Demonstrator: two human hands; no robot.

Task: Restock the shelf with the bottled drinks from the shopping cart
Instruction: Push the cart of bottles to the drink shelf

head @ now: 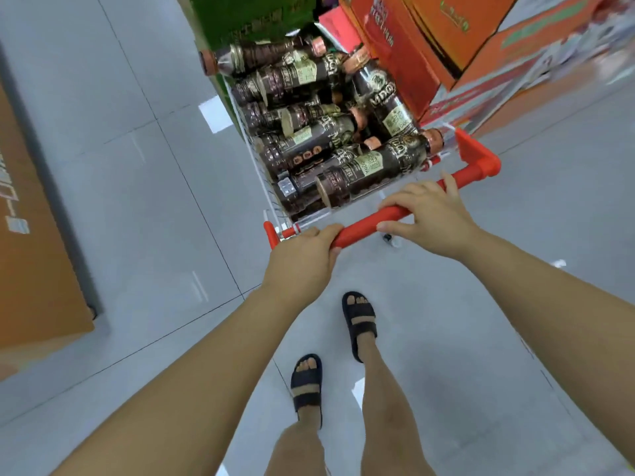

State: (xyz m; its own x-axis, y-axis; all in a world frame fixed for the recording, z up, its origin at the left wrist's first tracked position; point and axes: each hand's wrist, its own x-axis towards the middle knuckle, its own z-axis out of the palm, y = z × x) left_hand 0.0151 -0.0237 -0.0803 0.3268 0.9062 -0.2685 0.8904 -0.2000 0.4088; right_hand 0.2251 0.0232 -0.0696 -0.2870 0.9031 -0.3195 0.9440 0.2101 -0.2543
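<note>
Red plastic handle of the shopping cart was in both my hands. My left hand was clenched round its one end, and my right hand was wrapped more loosely round it, one finger lying along the bar. The bottled drinks lay heaped on their sides just beyond my fingertips; none was on a shelf yet. I judged two dangers. The orange cartons stood very near, ahead of my right fingers, so a crooked push could strike them. One bottle stuck out over the far rim and could fall at a jolt.
</note>
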